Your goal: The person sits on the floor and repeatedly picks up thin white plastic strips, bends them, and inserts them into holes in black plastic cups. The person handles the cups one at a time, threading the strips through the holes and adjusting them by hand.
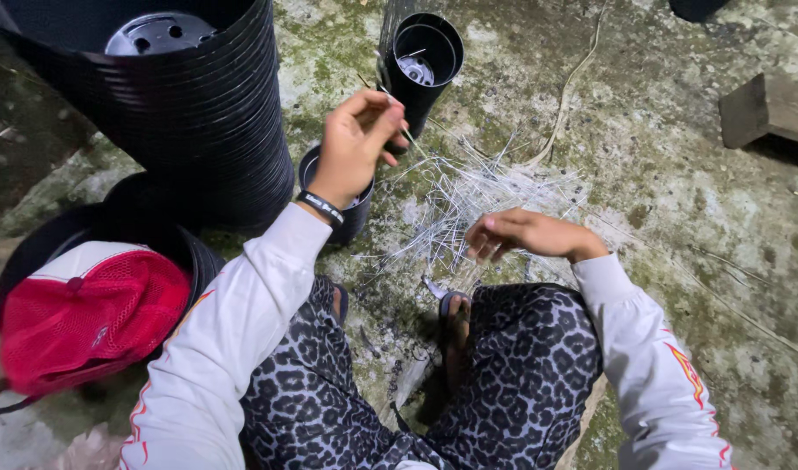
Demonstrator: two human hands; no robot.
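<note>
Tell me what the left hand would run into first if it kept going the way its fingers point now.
Most likely the narrow stack of black pots lying on its side. The left hand, pinching a thin strip, points up and right toward that stack's open mouth, with little between them. Depth is hard to judge from above.

Red mesh cap [90,318], wooden block [769,109], big stack of black pots [199,113]

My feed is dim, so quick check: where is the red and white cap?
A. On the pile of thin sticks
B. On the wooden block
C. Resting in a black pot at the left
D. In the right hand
C: the cap sits inside the rim of a black pot at the left, apart from both hands.
</note>
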